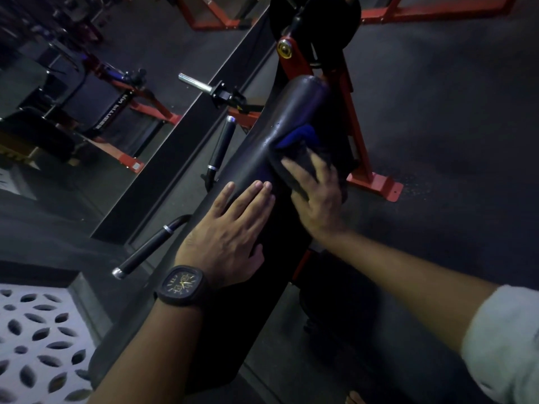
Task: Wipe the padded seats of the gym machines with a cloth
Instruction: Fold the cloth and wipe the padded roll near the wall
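Closest in, a pale sleeve [507, 345] on the right arm and a black watch [182, 284] on the left wrist. Just past the watch, the left hand [230, 228], laid flat on the long black padded seat [253, 167], fingers straight and close together, holding nothing. Right beside it and a bit farther on, the right hand [318, 193], fingers spread wide and pressing down on a cloth [296, 138], not curled round it. Dark cloth with a blue part, lying on the padded seat under and just ahead of the right fingertips. To the left of the left wrist, a black handle [143, 258] with a shiny tip, and farther on a second handle [223, 144]. Beyond the right hand, a red frame [360, 135] standing on the dark floor [452, 112]. Far off past both hands, a shiny silver bar [195, 82] and more gym machines [113, 112].
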Demonstrator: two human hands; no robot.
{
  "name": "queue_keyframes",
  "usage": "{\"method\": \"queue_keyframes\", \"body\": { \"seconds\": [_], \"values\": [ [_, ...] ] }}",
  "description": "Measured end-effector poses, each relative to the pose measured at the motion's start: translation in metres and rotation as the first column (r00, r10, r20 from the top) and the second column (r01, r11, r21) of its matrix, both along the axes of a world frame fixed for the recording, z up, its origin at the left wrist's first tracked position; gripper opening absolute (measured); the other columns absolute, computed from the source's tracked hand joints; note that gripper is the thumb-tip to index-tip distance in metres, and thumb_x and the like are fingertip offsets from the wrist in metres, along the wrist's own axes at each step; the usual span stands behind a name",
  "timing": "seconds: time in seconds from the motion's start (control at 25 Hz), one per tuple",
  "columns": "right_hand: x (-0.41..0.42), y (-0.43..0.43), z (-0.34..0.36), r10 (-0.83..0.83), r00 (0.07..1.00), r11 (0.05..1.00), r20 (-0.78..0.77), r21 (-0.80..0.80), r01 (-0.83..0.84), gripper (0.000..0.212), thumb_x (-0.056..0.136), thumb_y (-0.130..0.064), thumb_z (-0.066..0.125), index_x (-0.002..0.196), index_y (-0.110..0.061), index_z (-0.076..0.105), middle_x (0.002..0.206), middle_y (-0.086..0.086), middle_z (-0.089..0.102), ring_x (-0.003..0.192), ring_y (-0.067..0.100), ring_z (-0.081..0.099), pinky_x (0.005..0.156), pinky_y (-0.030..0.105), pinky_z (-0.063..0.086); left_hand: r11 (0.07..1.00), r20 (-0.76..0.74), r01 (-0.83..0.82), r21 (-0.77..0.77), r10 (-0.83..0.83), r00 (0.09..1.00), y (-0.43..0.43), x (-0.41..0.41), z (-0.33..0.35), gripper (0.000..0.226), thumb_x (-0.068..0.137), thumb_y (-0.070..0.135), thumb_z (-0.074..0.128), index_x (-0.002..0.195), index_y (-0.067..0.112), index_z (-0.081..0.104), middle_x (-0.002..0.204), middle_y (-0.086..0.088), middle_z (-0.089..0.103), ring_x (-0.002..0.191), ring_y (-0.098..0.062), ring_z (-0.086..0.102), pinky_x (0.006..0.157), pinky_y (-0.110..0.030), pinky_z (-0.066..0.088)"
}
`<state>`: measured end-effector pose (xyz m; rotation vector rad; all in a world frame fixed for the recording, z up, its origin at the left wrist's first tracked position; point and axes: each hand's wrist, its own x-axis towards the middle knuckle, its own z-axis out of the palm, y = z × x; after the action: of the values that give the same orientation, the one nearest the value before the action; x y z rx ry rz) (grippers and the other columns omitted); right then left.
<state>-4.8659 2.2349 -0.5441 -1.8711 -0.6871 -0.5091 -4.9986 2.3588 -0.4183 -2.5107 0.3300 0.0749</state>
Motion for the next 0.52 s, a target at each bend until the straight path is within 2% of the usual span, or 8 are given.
{"method": "queue_keyframes", "body": {
  "seconds": [0.04,0.16,0.2,0.32,0.36,0.44,0.48,0.52],
  "values": [
    [0.021,-0.006,-0.001,-0.001,0.999,1.0,0.042,-0.012,0.001,0.062,0.078,-0.013,0.059,0.138,-0.026,0.057,0.144,0.013,0.049,0.118,0.036,0.05,0.107,0.033,0.036,1.0,0.001,0.001,0.0,-0.001,1.0,0.0,0.0,0.0,0.082,0.082,0.042,0.045,0.153,0.002,0.039,0.164,-0.015,0.029,0.153,-0.028,0.025,0.125,-0.054,0.013],
    [0.036,0.006,0.02,-0.169,0.924,0.967,-0.343,0.126,0.224,0.061,0.078,-0.008,0.057,0.138,-0.021,0.061,0.143,0.017,0.053,0.119,0.04,0.054,0.105,0.01,0.025,1.0,-0.009,0.003,0.011,-0.003,1.0,0.001,-0.001,-0.001,0.083,0.082,0.043,0.047,0.154,0.002,0.038,0.165,-0.015,0.027,0.154,-0.028,0.023,0.125,-0.054,0.01],
    [0.023,0.011,0.023,-0.187,0.913,0.965,-0.364,0.106,0.24,0.061,0.079,-0.008,0.056,0.138,-0.022,0.061,0.144,0.017,0.052,0.119,0.039,0.054,0.107,0.015,0.028,1.0,-0.011,0.0,0.02,0.0,1.0,0.001,-0.001,-0.002,0.083,0.082,0.043,0.048,0.154,0.003,0.038,0.165,-0.015,0.027,0.154,-0.028,0.022,0.126,-0.053,0.009],
    [0.026,-0.005,0.012,-0.019,1.0,0.998,0.019,-0.059,0.02,0.06,0.079,-0.014,0.057,0.138,-0.027,0.06,0.146,0.011,0.051,0.116,0.038,0.053,0.103,0.039,0.041,1.0,0.003,0.0,0.017,0.0,1.0,0.001,0.0,-0.001,0.082,0.082,0.042,0.048,0.153,0.002,0.039,0.165,-0.015,0.028,0.154,-0.028,0.024,0.126,-0.053,0.009],
    [0.05,-0.009,0.013,-0.057,0.998,0.997,-0.004,-0.059,0.057,0.061,0.079,-0.014,0.057,0.139,-0.028,0.059,0.146,0.01,0.051,0.118,0.037,0.053,0.101,0.039,0.042,1.0,0.009,0.007,0.011,-0.007,1.0,0.002,0.0,-0.002,0.082,0.082,0.042,0.048,0.153,0.002,0.039,0.164,-0.015,0.028,0.154,-0.028,0.024,0.125,-0.053,0.01],
    [0.066,-0.006,0.029,-0.169,0.934,0.981,-0.315,0.037,0.19,0.062,0.082,-0.01,0.057,0.142,-0.028,0.057,0.148,0.009,0.049,0.124,0.034,0.052,0.102,0.034,0.041,1.0,0.011,0.014,-0.007,-0.014,1.0,0.002,-0.001,-0.003,0.082,0.082,0.042,0.047,0.154,0.002,0.039,0.165,-0.015,0.027,0.154,-0.028,0.024,0.125,-0.054,0.011],
    [0.06,-0.001,0.033,-0.188,0.902,0.975,-0.39,0.036,0.219,0.062,0.083,-0.008,0.057,0.142,-0.028,0.056,0.148,0.01,0.049,0.126,0.033,0.05,0.102,0.031,0.039,1.0,0.001,0.005,-0.006,-0.005,1.0,0.002,-0.001,-0.003,0.082,0.083,0.042,0.046,0.154,0.003,0.038,0.165,-0.015,0.027,0.154,-0.028,0.023,0.125,-0.054,0.011],
    [0.047,0.001,0.03,-0.173,0.94,0.983,-0.293,0.001,0.181,0.062,0.083,-0.008,0.057,0.142,-0.028,0.057,0.147,0.011,0.049,0.124,0.033,0.05,0.101,0.031,0.038,1.0,-0.004,-0.006,-0.003,0.006,1.0,0.002,-0.001,-0.002,0.082,0.083,0.042,0.046,0.154,0.003,0.038,0.165,-0.015,0.027,0.154,-0.028,0.023,0.125,-0.054,0.011]
  ]
}}
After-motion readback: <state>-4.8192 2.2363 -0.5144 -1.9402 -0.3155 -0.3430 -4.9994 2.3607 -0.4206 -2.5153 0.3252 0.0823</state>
